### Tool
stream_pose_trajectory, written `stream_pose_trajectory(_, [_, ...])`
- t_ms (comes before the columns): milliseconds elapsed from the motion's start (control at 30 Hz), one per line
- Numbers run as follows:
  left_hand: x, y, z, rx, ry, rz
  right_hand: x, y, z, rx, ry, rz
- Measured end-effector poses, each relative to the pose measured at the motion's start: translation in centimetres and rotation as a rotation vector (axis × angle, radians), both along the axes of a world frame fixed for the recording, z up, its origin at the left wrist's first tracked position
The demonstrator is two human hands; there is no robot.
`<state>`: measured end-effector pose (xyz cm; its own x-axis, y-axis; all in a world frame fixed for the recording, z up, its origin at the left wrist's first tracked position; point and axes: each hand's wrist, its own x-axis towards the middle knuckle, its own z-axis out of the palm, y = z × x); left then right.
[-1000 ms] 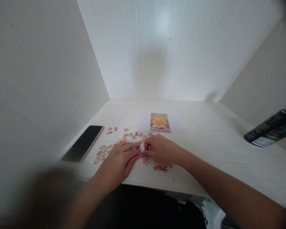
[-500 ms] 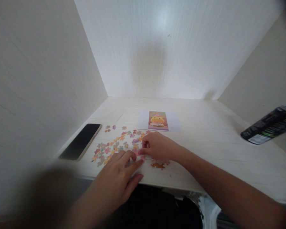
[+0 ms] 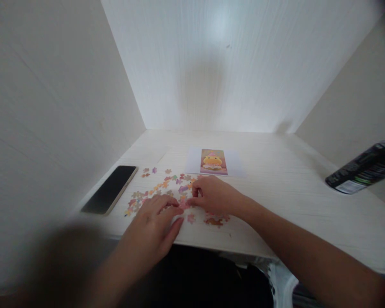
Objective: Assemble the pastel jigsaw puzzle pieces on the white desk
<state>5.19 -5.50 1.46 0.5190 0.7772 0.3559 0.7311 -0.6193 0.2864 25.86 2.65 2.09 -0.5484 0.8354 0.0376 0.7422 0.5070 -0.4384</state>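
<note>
Left of centre, loose puzzle pieces (image 3: pixel 165 185) in a band slanting up rightward, partly behind the unclenched left hand (image 3: pixel 154 220). At lower centre, right hand (image 3: pixel 213 194) with fingers curled toward thumb, cannot tell whether gripping; just below, joined puzzle section (image 3: pixel 215 221) with visible long axis left to right.

Phone (image 3: pixel 111 190) — dark screen, lying flat near left wall (image 3: pixel 67 94); black can (image 3: pixel 362 169) — green markings, near right wall (image 3: pixel 356 94).

Black clothing (image 3: pixel 208 273) shows below the bare right hand (image 3: pixel 214 194); the forearm (image 3: pixel 295 241) behind it is uncovered too.
</note>
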Motion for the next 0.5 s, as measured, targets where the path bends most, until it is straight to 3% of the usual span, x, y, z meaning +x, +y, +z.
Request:
stream_pose_trajectory(333, [-1.8,0.6,0.4,0.187,-0.312,0.291,2.4,2.4,1.0,0.329,0.240,-0.305])
stream_pose_trajectory(500, [-1.8,0.5,0.5,0.229,-0.351,0.287,4.9,4.6,0.0,0.417,0.333,-0.487])
